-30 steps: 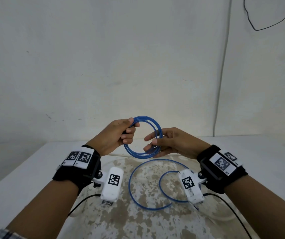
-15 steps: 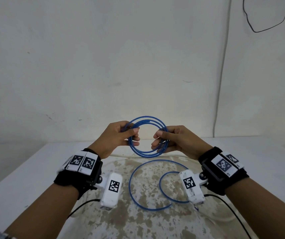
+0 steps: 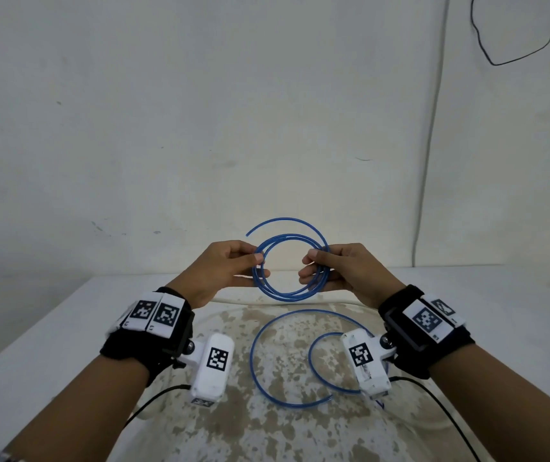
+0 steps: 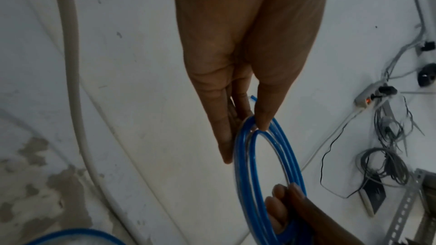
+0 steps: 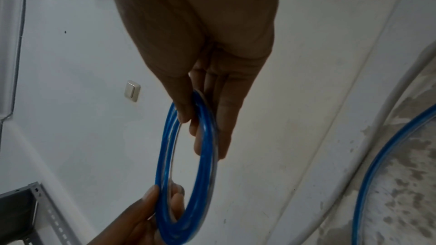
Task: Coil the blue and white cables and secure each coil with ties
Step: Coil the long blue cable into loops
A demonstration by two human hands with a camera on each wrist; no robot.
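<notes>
A small coil of blue cable [image 3: 268, 292] hangs upright in the air above the table's far side. My left hand [image 3: 260, 265] pinches its left side between thumb and fingers. My right hand [image 3: 306, 270] pinches the right side. The cable's free end [image 3: 287, 221] arcs loose over the coil. The rest of the blue cable [image 3: 254, 355] trails down in two open loops on the table. The wrist views show the coil [image 4: 243, 174] [image 5: 162, 156] edge-on between both hands. The white cable [image 4: 70, 53] [image 5: 389, 115] lies on the table beneath.
The white table [image 3: 50, 345] has a stained brown patch [image 3: 200, 428] in its middle and meets a bare wall behind. A black wire [image 3: 500, 61] hangs on the wall at the top right. A power strip [image 4: 368, 98] with tangled wires lies beyond.
Both hands have shifted to opposite sides of the coil and lifted it slightly. The coil has turned to face me, and the free end has sprung out above it.
</notes>
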